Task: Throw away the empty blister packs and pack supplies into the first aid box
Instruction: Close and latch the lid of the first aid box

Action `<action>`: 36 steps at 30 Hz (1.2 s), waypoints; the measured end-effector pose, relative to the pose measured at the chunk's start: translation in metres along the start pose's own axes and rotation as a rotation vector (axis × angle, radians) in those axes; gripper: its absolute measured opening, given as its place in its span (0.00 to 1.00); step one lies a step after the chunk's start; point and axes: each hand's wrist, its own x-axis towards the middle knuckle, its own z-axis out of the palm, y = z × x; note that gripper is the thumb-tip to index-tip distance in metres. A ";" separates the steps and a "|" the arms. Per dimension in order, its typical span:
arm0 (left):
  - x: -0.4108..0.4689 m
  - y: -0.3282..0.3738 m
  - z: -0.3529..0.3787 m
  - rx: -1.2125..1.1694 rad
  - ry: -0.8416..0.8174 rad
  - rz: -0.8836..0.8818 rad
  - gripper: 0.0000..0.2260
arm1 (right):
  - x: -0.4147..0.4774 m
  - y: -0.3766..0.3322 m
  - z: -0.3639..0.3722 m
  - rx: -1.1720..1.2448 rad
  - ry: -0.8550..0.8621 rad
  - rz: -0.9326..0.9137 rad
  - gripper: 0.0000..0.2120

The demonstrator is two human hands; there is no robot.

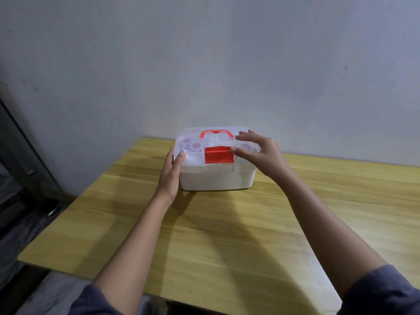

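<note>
Left hand (pixel 171 172): flat against the left side of the box (pixel 216 176), thumb up on the lid (pixel 229 138) corner, fingers hidden behind the wall. Right hand (pixel 261 153): fingers spread loosely over the lid's right part, thumb tip touching the red latch (pixel 218 155); it grips nothing. One box, white base, clear lid down. One red latch at front centre, one red handle (pixel 216 133) lying flat on top. Three round caps (pixel 196 145) show dimly through the lid. The box stands toward the far edge of one wooden table (pixel 227 223), near the wall (pixel 204 64).
</note>
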 end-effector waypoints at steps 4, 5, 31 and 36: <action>-0.001 0.001 0.002 -0.024 0.011 0.007 0.14 | -0.004 -0.001 0.003 0.019 0.003 -0.031 0.14; -0.001 0.001 0.002 -0.028 0.013 0.005 0.14 | -0.006 -0.001 0.003 0.037 0.000 -0.045 0.11; -0.003 0.000 0.011 -0.033 0.142 -0.050 0.19 | -0.016 0.021 0.029 -0.430 0.191 -0.335 0.24; -0.003 0.006 0.008 -0.011 0.111 -0.080 0.29 | -0.018 0.016 0.017 -0.098 0.161 -0.197 0.25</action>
